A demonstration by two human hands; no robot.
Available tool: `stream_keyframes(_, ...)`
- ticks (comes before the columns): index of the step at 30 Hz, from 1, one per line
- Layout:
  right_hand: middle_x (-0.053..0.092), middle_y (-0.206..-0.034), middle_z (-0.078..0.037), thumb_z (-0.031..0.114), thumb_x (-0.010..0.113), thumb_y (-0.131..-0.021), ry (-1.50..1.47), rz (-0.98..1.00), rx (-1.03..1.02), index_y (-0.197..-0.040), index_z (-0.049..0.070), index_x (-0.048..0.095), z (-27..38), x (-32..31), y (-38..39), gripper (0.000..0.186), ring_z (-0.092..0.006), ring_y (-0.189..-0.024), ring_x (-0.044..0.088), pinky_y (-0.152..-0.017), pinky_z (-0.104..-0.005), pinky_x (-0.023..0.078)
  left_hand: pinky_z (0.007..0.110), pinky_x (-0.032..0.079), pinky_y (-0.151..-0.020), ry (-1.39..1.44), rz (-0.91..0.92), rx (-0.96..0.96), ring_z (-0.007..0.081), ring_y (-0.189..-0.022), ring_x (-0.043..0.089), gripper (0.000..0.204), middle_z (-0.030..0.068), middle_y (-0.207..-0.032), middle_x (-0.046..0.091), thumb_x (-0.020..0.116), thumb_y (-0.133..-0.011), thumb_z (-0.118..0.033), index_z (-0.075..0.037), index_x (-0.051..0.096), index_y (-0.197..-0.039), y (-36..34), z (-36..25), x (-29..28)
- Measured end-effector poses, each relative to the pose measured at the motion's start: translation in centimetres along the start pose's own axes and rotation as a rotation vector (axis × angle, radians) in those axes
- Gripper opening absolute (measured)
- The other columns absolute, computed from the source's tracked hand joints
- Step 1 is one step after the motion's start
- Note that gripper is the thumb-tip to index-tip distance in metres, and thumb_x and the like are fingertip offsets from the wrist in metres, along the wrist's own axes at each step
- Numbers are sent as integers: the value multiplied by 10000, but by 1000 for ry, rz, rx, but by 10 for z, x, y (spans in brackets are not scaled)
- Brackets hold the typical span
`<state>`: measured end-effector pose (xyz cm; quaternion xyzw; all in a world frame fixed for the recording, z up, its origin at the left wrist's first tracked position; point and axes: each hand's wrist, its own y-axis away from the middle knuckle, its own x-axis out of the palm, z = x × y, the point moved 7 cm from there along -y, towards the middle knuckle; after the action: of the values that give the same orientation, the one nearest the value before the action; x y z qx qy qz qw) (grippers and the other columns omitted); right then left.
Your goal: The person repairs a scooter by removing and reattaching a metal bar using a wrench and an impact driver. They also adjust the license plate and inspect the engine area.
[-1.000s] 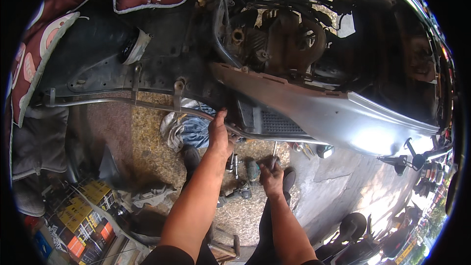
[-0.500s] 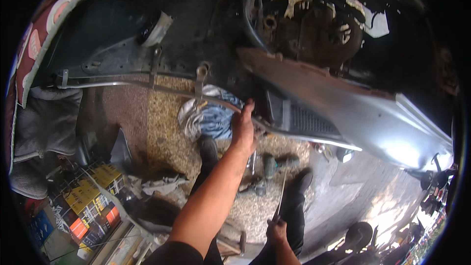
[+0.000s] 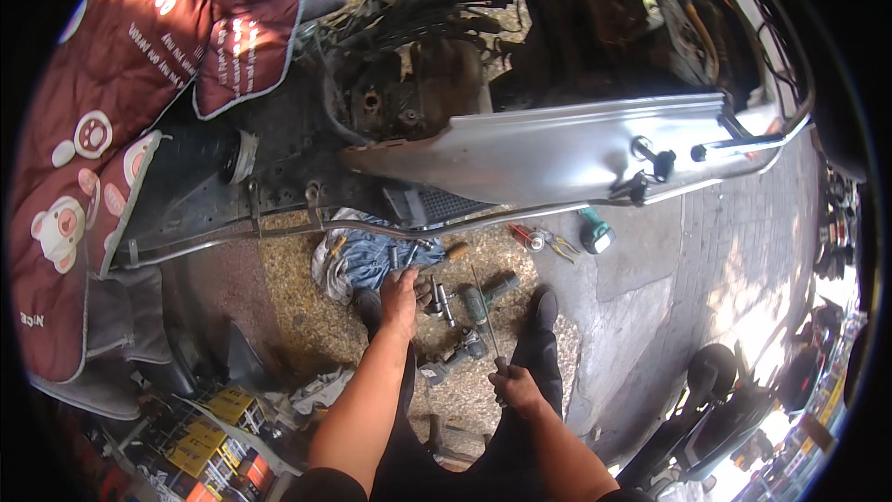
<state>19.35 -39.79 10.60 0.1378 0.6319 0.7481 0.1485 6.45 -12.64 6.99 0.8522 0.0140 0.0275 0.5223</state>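
Observation:
My left hand (image 3: 400,302) hovers above the floor beside several metal sockets and a T-shaped wrench (image 3: 442,301). Its fingers are loosely bent, thumb apart, and I see nothing held in them. My right hand (image 3: 518,388) is closed round the dark handle of a long-shafted screwdriver (image 3: 491,327), whose thin shaft points away from me. Beyond the hands, a bare metal tube (image 3: 372,223) runs along the edge of a stripped vehicle frame. A silver body panel (image 3: 548,153) is fixed on that frame.
Between my feet lie a green-grey power drill (image 3: 476,305) and another power tool (image 3: 455,353). Blue cloth (image 3: 367,256) is bunched below the tube. Pliers (image 3: 561,245) and a teal tool (image 3: 596,231) lie further right. A maroon quilted cover (image 3: 139,56) hangs at left.
My left hand has come off the metal tube and lowered toward the tools on the floor. My right hand still holds the screwdriver. The view has shifted to the right.

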Motion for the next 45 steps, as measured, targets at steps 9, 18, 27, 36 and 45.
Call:
stream_keyframes(9, 625, -773, -109, 300, 683, -856, -190, 0, -215, -890, -38, 616, 0, -54, 39, 346, -166, -687, 607, -606, -316, 505, 320, 524, -631, -571, 72, 37, 179, -726, 634, 198, 60, -927, 607, 583, -905, -206, -86, 563, -1061, 109, 50, 46)
stream_keyframes(18, 583, -745, -43, 224, 667, -895, -481, 121, -273, -1011, -22, 577, -49, -222, 58, 286, -132, -632, 556, -573, -289, 480, 279, 506, -608, -984, 74, 180, 135, -724, 602, 203, 40, -851, 613, 619, -896, -191, -39, 588, -1027, 170, 117, 190)
stream_keyframes(27, 555, -649, -60, 165, 645, -906, -967, -8, -257, -914, 14, 525, -118, -348, 101, 193, -146, -494, 519, -444, -297, 421, 281, 481, -657, -1236, 286, 368, 152, -741, 604, 278, 62, -821, 634, 652, -871, -193, 6, 605, -1059, 245, 178, 322)
stream_keyframes(36, 569, -689, -69, 155, 660, -869, -804, -143, -300, -886, -17, 564, -125, -416, 171, 197, -163, -546, 543, -477, -315, 444, 390, 511, -778, -1470, 166, 714, 327, -875, 670, 339, 188, -929, 695, 663, -844, -254, 12, 621, -1051, 298, 90, 359)
stream_keyframes(45, 575, -664, -80, 162, 671, -843, -528, -258, -404, -888, -31, 574, -75, -576, 209, 221, -188, -514, 575, -469, -335, 504, 454, 487, -873, -1555, -3, 668, 415, -1023, 616, 498, 268, -1054, 651, 680, -812, -351, 25, 595, -1128, 290, 100, 387)
